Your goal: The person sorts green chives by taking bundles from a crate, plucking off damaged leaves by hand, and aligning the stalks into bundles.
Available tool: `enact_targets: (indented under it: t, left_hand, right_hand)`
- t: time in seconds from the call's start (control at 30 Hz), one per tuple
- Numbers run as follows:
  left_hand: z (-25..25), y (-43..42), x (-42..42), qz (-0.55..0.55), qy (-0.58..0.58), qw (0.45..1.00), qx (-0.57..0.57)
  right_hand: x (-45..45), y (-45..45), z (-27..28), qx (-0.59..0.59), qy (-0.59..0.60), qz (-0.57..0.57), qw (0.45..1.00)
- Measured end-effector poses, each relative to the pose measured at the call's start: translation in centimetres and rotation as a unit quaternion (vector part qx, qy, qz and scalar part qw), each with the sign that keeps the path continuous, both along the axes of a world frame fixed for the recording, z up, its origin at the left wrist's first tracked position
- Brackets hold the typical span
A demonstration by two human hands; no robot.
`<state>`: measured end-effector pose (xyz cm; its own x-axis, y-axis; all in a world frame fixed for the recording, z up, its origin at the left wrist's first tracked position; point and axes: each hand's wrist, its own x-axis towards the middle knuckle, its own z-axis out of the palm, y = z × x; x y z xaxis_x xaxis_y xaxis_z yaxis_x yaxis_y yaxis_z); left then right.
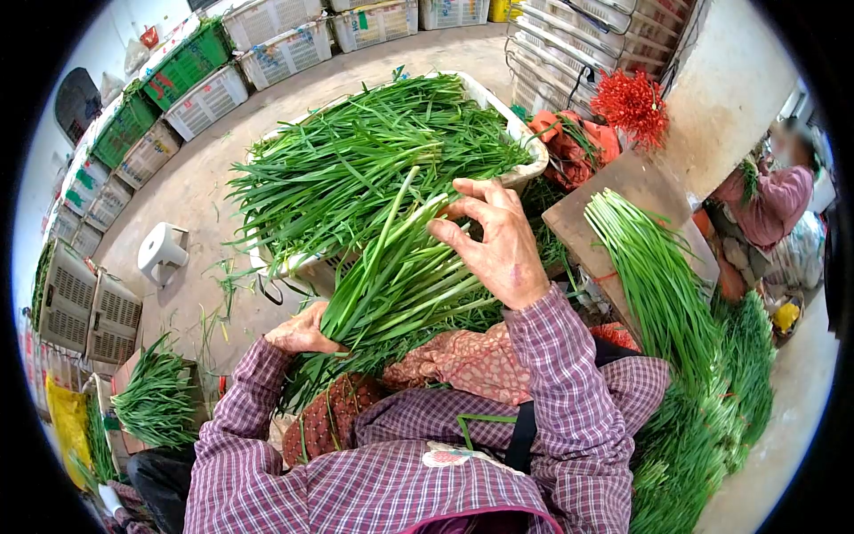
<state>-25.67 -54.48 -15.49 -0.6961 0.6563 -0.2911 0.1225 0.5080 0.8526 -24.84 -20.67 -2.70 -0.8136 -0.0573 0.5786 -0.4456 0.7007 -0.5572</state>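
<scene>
A loose bunch of garlic chives [400,276] lies across my lap, pale stem ends pointing right. My left hand [307,331] is closed around its leafy end. Above the bunch, my right hand [498,240] has thumb and fingers bent together at the stem tips of a few chives, while the rest of its fingers curl loosely. Just beyond my hands, a white plastic crate [534,160] is heaped with more chives [356,151]. To my right, a neat bundle of chives [645,267] rests on a brown board [569,209].
Piled chive bundles [703,427] stand on the floor at right. Red ties [630,107] hang by stacked crates [569,62]. A white stool [163,253] stands left, near another chive bundle [156,396]. Crates [209,102] line the wall. Another person [769,205] sits far right.
</scene>
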Motion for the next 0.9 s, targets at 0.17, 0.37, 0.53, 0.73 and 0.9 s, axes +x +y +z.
enact_targets:
  t: [0.17, 0.37, 0.53, 0.73, 0.9]
  left_hand:
    - [3.9, 2.7, 1.1, -0.010, 0.022, 1.000, 0.010]
    - [6.5, 4.4, 1.8, 0.032, 0.081, 0.996, 0.023]
    - [6.6, 4.1, 1.8, 0.059, 0.191, 0.978, -0.056]
    - [7.1, 3.7, 2.9, 0.099, 0.311, 0.934, -0.147]
    - [7.2, 4.0, 3.1, 0.118, 0.414, 0.882, -0.191]
  right_hand:
    - [-0.6, -0.1, -1.9, -0.083, -0.046, 0.045, 0.994]
    - [0.1, 0.4, -2.1, 0.021, 0.038, -0.025, 0.999]
    - [-0.5, 5.2, -2.5, 0.047, 0.078, -0.152, 0.984]
    - [-0.3, 14.1, -2.5, 0.184, -0.073, -0.327, 0.924]
    - [2.5, 7.8, 0.1, 0.158, 0.001, -0.200, 0.967]
